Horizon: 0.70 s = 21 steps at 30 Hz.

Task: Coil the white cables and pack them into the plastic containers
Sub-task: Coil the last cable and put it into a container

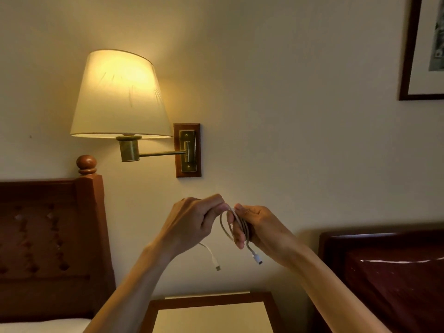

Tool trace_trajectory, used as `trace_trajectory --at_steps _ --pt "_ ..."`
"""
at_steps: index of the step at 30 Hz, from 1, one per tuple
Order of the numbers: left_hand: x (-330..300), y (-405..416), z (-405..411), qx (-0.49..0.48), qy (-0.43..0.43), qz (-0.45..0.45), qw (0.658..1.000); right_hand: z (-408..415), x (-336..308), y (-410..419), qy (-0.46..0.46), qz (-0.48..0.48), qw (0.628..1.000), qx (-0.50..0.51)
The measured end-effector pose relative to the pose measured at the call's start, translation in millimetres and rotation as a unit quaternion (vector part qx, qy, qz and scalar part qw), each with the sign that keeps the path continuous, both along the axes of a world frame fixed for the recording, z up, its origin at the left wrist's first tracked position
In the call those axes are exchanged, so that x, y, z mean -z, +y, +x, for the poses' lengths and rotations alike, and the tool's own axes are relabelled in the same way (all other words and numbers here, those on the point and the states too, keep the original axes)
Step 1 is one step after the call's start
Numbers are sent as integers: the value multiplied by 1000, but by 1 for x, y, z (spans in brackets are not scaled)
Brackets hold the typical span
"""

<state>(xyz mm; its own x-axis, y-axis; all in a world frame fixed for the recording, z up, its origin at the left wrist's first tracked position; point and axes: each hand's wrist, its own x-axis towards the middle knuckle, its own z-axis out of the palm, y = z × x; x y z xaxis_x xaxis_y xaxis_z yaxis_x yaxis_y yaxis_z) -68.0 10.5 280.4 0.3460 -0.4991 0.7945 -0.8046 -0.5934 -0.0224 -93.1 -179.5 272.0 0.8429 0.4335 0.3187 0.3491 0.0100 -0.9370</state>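
Both hands are raised in front of the wall above the nightstand. A white cable (225,226) is looped into a small coil between them. My right hand (255,228) grips the coil, with the loops wound round its fingers. My left hand (192,223) pinches the cable at the top of the coil. Two ends with connectors hang down, one (217,267) below my left hand and one (258,258) below my right hand. No plastic container is in view.
A lit wall lamp (120,94) on a brass arm hangs at upper left. A wooden headboard (48,236) stands at left and a dark glossy one (394,270) at right. The nightstand top (213,316) lies below. A framed picture (422,49) hangs at upper right.
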Motion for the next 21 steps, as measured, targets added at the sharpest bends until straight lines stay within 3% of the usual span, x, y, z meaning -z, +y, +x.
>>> trace_trajectory --at_steps 5,8,12,16,18,20,21 --pt "12 0 12 22 4 -48 999 -4 -5 -2 71 59 994 -53" --pt "20 5 24 14 26 -87 996 -2 -9 -2 132 153 977 -73" --pt "48 34 46 5 88 -141 986 0 -21 -18 162 276 943 -96" --pt "74 57 56 -55 171 -203 963 3 -29 -27 161 305 936 -78" --pt "76 50 48 -151 233 -138 951 7 -27 -23 155 289 943 -57" --pt "68 26 23 -214 309 59 925 14 -20 -15 95 219 971 7" --pt "62 12 6 -184 322 141 918 15 -15 -9 48 167 984 46"
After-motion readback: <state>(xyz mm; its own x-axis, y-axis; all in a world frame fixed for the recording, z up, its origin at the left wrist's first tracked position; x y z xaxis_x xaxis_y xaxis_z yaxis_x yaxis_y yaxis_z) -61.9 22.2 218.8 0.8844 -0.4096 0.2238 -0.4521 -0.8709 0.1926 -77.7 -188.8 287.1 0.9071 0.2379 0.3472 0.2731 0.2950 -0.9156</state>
